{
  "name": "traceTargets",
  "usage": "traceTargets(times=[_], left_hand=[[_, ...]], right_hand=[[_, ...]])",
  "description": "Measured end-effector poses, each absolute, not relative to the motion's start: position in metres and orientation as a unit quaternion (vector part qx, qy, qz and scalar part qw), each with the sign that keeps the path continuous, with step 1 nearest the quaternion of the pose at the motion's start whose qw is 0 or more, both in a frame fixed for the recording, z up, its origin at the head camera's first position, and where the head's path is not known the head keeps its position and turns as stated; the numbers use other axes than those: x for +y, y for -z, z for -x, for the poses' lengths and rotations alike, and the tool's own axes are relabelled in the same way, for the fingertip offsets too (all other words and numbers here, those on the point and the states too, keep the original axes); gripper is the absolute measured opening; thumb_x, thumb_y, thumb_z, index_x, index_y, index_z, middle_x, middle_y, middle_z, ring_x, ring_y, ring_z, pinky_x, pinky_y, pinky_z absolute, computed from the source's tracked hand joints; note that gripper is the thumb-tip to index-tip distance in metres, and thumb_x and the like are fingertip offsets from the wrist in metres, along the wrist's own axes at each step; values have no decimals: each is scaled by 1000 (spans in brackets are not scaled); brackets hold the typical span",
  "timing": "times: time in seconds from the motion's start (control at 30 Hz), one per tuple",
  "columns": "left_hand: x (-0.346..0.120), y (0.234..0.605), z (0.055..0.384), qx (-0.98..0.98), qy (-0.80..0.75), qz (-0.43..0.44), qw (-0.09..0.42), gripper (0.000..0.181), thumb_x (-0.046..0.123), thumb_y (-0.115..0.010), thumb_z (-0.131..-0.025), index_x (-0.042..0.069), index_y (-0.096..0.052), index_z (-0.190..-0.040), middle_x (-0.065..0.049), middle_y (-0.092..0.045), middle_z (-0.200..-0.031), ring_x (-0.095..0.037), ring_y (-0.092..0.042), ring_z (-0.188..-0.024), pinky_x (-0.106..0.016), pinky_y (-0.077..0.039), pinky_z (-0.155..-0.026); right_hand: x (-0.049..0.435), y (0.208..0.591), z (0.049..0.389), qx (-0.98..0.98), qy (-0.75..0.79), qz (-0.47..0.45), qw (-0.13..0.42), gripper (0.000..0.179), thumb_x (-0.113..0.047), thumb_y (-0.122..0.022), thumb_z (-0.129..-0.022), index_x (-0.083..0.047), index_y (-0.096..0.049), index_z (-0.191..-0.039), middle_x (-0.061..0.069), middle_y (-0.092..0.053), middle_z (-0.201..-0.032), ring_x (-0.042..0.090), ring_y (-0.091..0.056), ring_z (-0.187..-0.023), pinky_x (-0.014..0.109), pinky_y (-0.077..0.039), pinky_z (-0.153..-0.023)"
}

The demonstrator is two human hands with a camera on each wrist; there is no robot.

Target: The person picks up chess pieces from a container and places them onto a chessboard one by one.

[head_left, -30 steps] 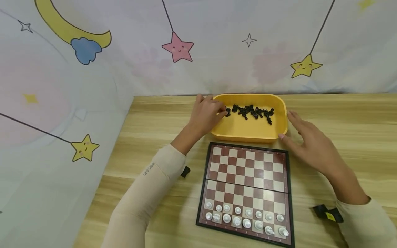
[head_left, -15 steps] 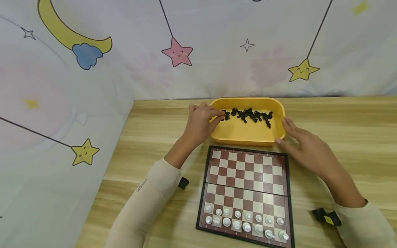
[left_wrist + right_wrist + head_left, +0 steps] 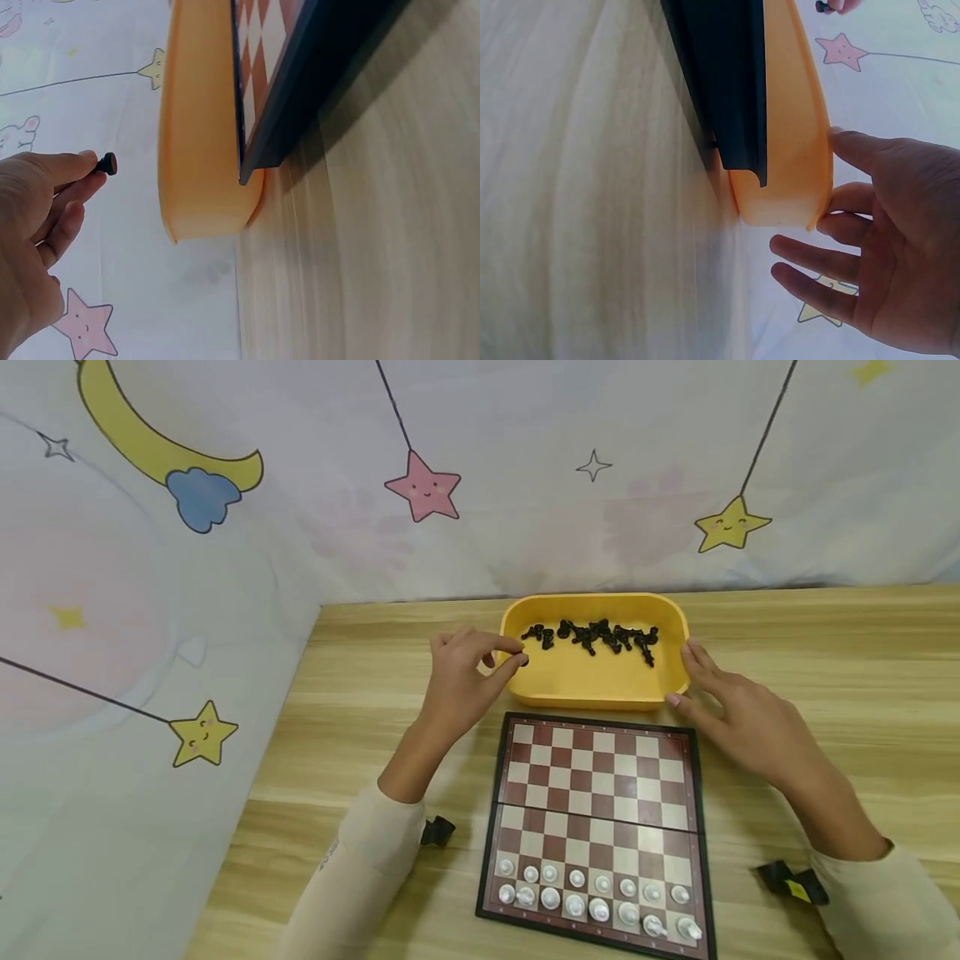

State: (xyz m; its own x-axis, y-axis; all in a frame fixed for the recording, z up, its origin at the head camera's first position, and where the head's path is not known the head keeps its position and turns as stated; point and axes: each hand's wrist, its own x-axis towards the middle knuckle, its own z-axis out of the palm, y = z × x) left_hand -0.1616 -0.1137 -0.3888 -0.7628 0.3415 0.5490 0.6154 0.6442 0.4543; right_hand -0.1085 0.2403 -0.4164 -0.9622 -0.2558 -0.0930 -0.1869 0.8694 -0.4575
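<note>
Pinching a small black round-based chess piece in the left hand, just by the left end of the yellow oblong plastic tub. Touching the tub's right end with a loosely spread right hand. Seeing other black chess pieces inside, plus a flat brown-and-cream chessboard near-side.

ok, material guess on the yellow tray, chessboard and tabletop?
Yellow tray: likely plastic, smooth satin; one even color, wall slightly translucent-looking in the wrist views. 
Chessboard: probably plastic, semi-gloss; pale glare on the squares, smooth uniform black edge. 
Tabletop: wood-look, low sheen; streaky grain, but solid wood or printed laminate, can't tell.
</note>
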Motion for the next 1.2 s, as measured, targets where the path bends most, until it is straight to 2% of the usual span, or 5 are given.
traceTargets(times=[0.23,0.57,0.8,1.2], left_hand=[[-123,391,145,-866,361,277,208,13,16,-88,-89,9,-85,-99,-1,-82,-91,-17,-57,-76,-44,-24,-83],[-139,394,132,-864,361,300,184,13,15,-91,-86,13,-85,-97,4,-77,-82,-13,-54,-77,-42,-23,-83],[-146,392,129,-867,359,313,148,13,14,-89,-88,13,-85,-100,5,-81,-88,-19,-58,-76,-42,-22,-84],[-149,384,123,-878,344,323,73,14,12,-85,-91,16,-84,-104,6,-82,-98,-10,-63,-85,-42,-28,-91]], right_hand=[[242,418,107,967,216,128,54,77,-55,-46,-111,-13,-18,-169,10,-18,-176,55,-39,-149,74,-37,-113],[240,418,107,964,225,124,63,77,-56,-46,-111,-14,-17,-170,9,-16,-177,56,-37,-150,75,-36,-113],[242,417,106,963,233,124,62,77,-54,-48,-111,-13,-20,-169,10,-18,-176,57,-38,-149,77,-36,-112],[241,418,106,962,235,123,63,77,-55,-46,-111,-14,-18,-170,9,-15,-177,60,-37,-147,80,-36,-109]])
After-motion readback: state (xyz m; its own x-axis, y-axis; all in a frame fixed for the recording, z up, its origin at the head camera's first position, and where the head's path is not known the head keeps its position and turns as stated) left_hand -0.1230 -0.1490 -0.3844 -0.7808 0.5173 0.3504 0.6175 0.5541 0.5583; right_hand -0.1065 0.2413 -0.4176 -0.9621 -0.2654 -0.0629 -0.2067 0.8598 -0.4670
